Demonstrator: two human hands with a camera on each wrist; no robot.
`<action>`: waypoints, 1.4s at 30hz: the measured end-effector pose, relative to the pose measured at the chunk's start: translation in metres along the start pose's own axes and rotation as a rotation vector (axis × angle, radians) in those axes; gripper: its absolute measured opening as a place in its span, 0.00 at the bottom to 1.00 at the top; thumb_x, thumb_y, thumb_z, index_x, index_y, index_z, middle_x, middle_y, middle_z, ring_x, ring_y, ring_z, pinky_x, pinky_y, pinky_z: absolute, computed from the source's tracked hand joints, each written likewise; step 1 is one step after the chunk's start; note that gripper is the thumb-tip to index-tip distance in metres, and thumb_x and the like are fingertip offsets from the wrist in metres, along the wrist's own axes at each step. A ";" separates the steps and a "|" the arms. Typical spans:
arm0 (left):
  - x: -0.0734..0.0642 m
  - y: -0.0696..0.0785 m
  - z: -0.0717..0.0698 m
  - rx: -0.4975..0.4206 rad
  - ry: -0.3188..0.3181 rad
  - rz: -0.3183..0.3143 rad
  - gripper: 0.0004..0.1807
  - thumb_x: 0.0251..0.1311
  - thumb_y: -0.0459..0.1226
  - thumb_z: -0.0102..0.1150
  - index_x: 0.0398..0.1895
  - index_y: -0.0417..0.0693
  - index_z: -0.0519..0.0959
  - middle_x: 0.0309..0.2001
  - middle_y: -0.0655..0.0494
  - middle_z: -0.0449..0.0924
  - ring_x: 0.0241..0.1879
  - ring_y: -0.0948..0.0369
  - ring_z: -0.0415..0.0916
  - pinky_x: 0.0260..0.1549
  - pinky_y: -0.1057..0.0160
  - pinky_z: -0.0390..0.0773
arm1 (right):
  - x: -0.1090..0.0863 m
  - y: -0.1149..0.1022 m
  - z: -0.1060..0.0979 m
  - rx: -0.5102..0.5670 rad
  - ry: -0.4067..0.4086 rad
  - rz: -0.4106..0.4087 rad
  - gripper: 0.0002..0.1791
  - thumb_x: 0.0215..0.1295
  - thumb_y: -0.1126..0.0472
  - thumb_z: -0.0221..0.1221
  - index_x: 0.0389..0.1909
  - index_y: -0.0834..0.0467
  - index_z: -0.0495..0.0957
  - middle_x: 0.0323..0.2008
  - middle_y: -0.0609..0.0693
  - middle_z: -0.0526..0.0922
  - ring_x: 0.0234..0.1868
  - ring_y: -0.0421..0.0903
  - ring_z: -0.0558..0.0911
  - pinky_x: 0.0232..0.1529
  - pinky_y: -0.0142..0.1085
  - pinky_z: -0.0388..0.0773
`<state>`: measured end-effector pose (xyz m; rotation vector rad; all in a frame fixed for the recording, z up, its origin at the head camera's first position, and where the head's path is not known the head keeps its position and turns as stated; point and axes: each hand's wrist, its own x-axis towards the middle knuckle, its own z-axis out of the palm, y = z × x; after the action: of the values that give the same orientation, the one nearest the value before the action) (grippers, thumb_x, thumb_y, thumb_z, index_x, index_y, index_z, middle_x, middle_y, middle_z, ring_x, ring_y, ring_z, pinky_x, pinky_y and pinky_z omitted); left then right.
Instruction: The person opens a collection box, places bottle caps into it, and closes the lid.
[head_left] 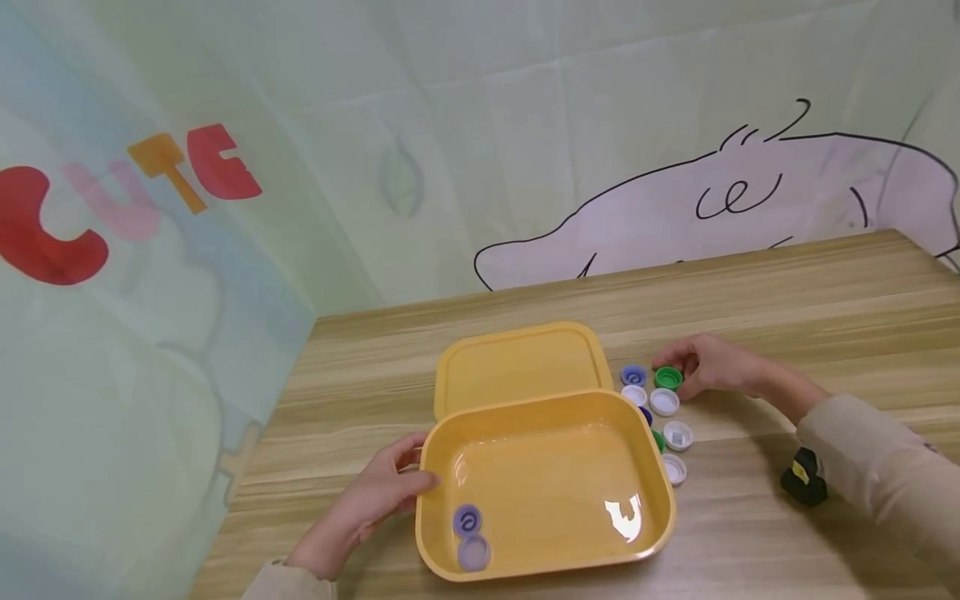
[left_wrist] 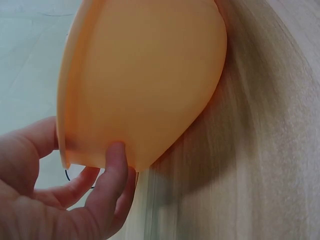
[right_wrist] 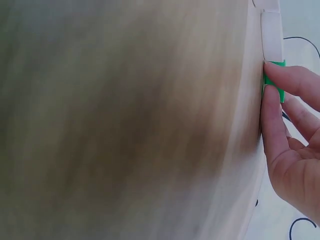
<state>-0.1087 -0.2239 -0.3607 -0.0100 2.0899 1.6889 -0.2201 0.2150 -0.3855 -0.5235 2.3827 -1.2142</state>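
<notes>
At the left end of a yellow plastic box (head_left: 547, 483), my left hand (head_left: 382, 487) grips the rim, thumb over the inside and fingers against the outer wall. The left wrist view shows those fingers (left_wrist: 116, 160) on the box's side (left_wrist: 145, 85). Inside the box, two purple bottle caps, one with a swirl (head_left: 467, 521) and a paler one (head_left: 474, 552), lie at the lower left. My right hand (head_left: 712, 367) pinches a green bottle cap (head_left: 668, 377) on the table; in the right wrist view, fingertips touch the green cap's side (right_wrist: 275, 80).
Several more caps stand by the box's right side, among them a purple one (head_left: 633, 377) and a white one (head_left: 664, 402). A yellow lid (head_left: 525, 367) lies behind the box. Near the right sleeve sits a small black object (head_left: 805, 479). A printed curtain (head_left: 450, 167) hangs behind the table.
</notes>
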 end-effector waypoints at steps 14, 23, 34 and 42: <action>0.001 0.003 0.000 0.005 -0.010 0.002 0.37 0.50 0.28 0.55 0.66 0.30 0.56 0.51 0.39 0.70 0.38 0.56 0.78 0.38 0.55 0.82 | -0.002 -0.001 -0.001 -0.001 -0.001 0.005 0.24 0.47 0.67 0.67 0.48 0.67 0.76 0.35 0.53 0.76 0.36 0.49 0.71 0.34 0.32 0.75; 0.001 0.001 0.000 -0.002 -0.016 0.004 0.37 0.50 0.28 0.54 0.65 0.29 0.55 0.51 0.38 0.69 0.38 0.56 0.78 0.38 0.54 0.82 | -0.004 -0.002 -0.004 0.003 -0.001 0.008 0.23 0.47 0.67 0.67 0.47 0.67 0.77 0.36 0.52 0.78 0.37 0.49 0.71 0.38 0.34 0.75; 0.000 0.001 0.001 0.010 -0.003 -0.001 0.36 0.50 0.28 0.55 0.65 0.30 0.56 0.51 0.39 0.70 0.38 0.56 0.78 0.39 0.55 0.82 | -0.007 -0.010 -0.009 0.036 0.043 0.032 0.25 0.47 0.70 0.67 0.49 0.72 0.75 0.36 0.52 0.79 0.36 0.47 0.72 0.36 0.32 0.76; -0.001 0.001 0.001 0.010 -0.001 0.007 0.36 0.50 0.28 0.54 0.65 0.29 0.56 0.52 0.38 0.69 0.38 0.56 0.78 0.38 0.55 0.82 | -0.008 -0.016 -0.012 0.052 0.063 0.050 0.25 0.45 0.72 0.67 0.48 0.74 0.75 0.34 0.52 0.80 0.35 0.47 0.72 0.35 0.31 0.76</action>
<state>-0.1075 -0.2228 -0.3595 0.0017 2.0998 1.6820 -0.2173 0.2180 -0.3649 -0.4126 2.3938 -1.2845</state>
